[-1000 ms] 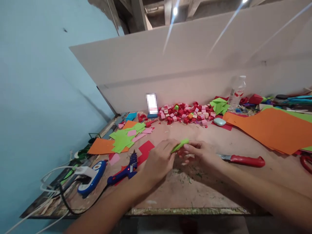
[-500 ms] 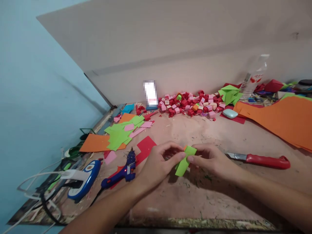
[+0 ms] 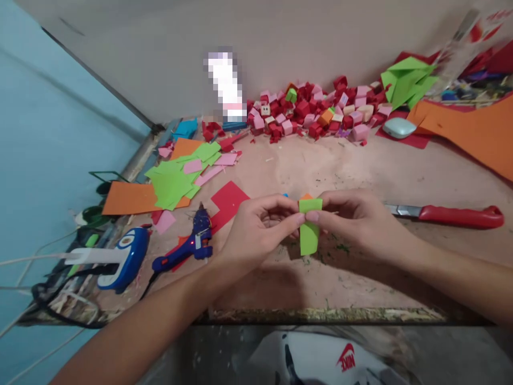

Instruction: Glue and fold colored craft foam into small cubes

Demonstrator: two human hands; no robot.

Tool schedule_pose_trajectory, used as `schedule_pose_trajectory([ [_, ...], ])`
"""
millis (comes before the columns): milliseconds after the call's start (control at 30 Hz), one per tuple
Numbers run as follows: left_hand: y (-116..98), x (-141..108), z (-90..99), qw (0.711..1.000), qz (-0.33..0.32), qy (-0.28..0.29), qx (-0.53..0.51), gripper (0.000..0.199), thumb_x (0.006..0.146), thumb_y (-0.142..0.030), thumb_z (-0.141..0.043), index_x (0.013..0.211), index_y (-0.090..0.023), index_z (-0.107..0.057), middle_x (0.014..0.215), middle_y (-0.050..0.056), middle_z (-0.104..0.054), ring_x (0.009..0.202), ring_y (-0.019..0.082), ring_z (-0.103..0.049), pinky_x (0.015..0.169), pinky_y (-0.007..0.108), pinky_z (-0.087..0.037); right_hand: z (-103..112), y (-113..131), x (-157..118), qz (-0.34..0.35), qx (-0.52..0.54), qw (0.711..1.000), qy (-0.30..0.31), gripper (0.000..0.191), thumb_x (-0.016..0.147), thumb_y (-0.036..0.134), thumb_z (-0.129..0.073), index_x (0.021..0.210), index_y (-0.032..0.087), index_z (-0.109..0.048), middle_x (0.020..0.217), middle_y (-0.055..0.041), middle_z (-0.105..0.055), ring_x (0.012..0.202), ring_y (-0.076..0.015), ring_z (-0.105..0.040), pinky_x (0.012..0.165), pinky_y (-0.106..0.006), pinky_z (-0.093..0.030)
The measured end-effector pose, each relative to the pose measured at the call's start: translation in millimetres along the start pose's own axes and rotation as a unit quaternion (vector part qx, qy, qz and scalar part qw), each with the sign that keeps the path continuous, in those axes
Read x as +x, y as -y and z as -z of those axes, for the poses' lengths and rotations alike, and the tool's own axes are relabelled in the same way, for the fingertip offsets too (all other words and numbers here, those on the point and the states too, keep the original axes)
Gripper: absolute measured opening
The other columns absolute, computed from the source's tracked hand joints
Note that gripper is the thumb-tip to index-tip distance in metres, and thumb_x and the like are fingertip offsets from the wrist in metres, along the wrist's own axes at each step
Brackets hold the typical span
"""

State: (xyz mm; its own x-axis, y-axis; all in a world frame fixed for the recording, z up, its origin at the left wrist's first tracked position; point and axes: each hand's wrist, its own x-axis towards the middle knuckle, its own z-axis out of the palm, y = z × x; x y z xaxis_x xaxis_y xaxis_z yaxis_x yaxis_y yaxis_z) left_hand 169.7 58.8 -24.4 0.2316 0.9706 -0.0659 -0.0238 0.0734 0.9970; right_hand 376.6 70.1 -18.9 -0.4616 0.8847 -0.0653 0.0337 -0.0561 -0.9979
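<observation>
Left grip (image 3: 260, 227), right grip (image 3: 356, 216) pinching green strip (image 3: 309, 236); littered tabletop (image 3: 304, 168); blue side wall (image 3: 44, 123)

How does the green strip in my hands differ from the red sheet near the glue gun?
The green strip is held up by the left hand and right hand; the red sheet lies on the table. The green strip is narrow, the red sheet broader. Both are plain-coloured.

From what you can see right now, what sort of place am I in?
Probably a craft workspace: a worn workbench holds a glue gun, a red-handled knife and a heap of small red and pink blocks.
</observation>
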Motion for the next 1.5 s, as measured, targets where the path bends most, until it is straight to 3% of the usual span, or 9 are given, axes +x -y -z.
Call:
schedule_pose_trajectory([
  [167, -3.3, 2.1, -0.9, 1.000, -0.005, -0.016, 0.024, 0.017, 0.079, -0.028, -0.089, 0.082, -0.016, -0.077, 0.073, 0.001, -0.074, 0.063, 0.011, -0.070, 0.061, 0.020, -0.060, 1.0, 1.3, 0.0, 0.013, -0.034, 0.999, -0.003, 0.035, 0.092, 0.048, -0.080, 0.074, 0.019, -0.073, 0.073, -0.0001, -0.071, 0.067, -0.0150, -0.065, 0.065, -0.027, -0.053],
  [467, -1.1, 1.4, 0.9, 0.998, -0.036, -0.004, 0.050, 0.025, 0.079, -0.036, -0.092, 0.083, -0.017, -0.077, 0.075, 0.001, -0.074, 0.064, 0.012, -0.069, 0.059, 0.020, -0.059, 3.7, -1.9, -1.4, 0.030, -0.071, 0.997, -0.007, 0.030, 0.095, 0.049, -0.077, 0.082, 0.023, -0.081, 0.081, -0.0004, -0.076, 0.073, -0.0169, -0.066, 0.065, -0.028, -0.054],
  [933, -3.1, 0.2, 1.1, 0.997, -0.045, -0.009, 0.066, 0.012, 0.085, -0.027, -0.086, 0.084, -0.017, -0.079, 0.078, 0.001, -0.077, 0.066, 0.012, -0.073, 0.062, 0.019, -0.062, 1.3, -1.2, -0.9, 0.044, -0.090, 0.995, -0.022, 0.031, 0.096, 0.051, -0.074, 0.084, 0.024, -0.083, 0.084, -0.0014, -0.080, 0.078, -0.0195, -0.071, 0.070, -0.030, -0.060],
  [1167, -0.5, 1.4, 3.4, 0.996, -0.049, 0.004, 0.077, 0.013, 0.086, -0.029, -0.084, 0.085, -0.017, -0.078, 0.079, 0.001, -0.076, 0.069, 0.013, -0.072, 0.063, 0.021, -0.061, 2.0, -3.7, -1.7, 0.060, -0.133, 0.989, -0.023, 0.031, 0.100, 0.048, -0.071, 0.085, 0.022, -0.082, 0.086, -0.0022, -0.079, 0.078, -0.0188, -0.070, 0.070, -0.029, -0.058],
  [1333, 0.7, 3.9, 3.4, 0.993, -0.081, -0.033, 0.080, 0.014, 0.086, -0.028, -0.084, 0.083, -0.017, -0.076, 0.077, 0.000, -0.074, 0.066, 0.011, -0.069, 0.062, 0.019, -0.058, 0.7, -1.7, -2.7, 0.059, -0.115, 0.991, -0.032, 0.029, 0.097, 0.047, -0.074, 0.087, 0.022, -0.083, 0.081, -0.0012, -0.076, 0.074, -0.0179, -0.068, 0.066, -0.028, -0.055],
  [1500, -1.1, 0.5, 4.6, 0.998, -0.048, 0.008, 0.051, 0.019, 0.088, -0.033, -0.082, 0.086, -0.017, -0.073, 0.077, 0.000, -0.071, 0.065, 0.013, -0.069, 0.062, 0.023, -0.060, 2.6, -4.9, -3.8, 0.074, -0.119, 0.990, -0.015, 0.032, 0.101, 0.044, -0.071, 0.082, 0.019, -0.080, 0.073, -0.0002, -0.071, 0.065, -0.0141, -0.062, 0.061, -0.026, -0.050],
])
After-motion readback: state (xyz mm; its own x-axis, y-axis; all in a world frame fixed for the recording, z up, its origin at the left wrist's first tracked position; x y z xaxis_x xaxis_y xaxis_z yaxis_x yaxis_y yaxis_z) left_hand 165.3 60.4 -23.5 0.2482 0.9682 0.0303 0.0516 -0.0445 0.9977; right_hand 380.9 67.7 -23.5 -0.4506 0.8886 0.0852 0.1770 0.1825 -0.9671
